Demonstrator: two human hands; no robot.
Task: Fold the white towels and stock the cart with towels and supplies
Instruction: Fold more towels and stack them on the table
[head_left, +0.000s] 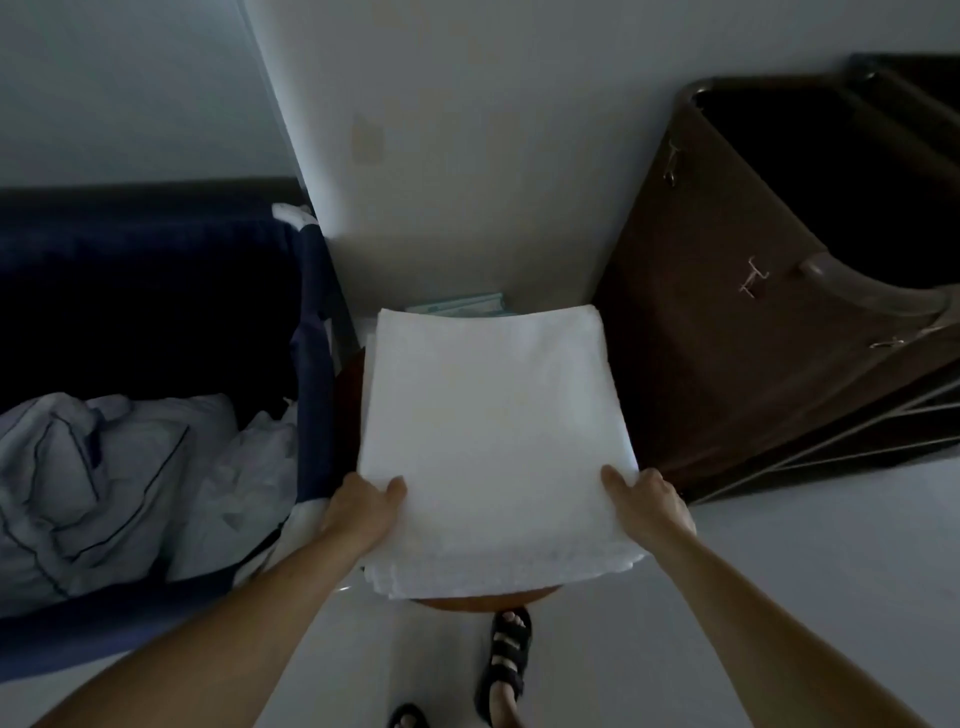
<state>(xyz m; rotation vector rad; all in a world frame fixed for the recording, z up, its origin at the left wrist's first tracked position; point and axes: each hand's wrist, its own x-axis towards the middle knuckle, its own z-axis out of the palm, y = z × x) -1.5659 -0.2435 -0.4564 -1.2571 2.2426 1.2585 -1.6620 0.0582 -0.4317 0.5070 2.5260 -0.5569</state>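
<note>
The folded towel lies on a small round bench, stretching away from both grips. The left grip and the right grip each pinch a near side edge, thumb on top and fingers hidden beneath. To lift it well, the person should probably slide the fingers further under and raise both sides level so the layers don't slip. It then likely goes to the brown cart beyond the right grip, not the blue bin outside the left.
</note>
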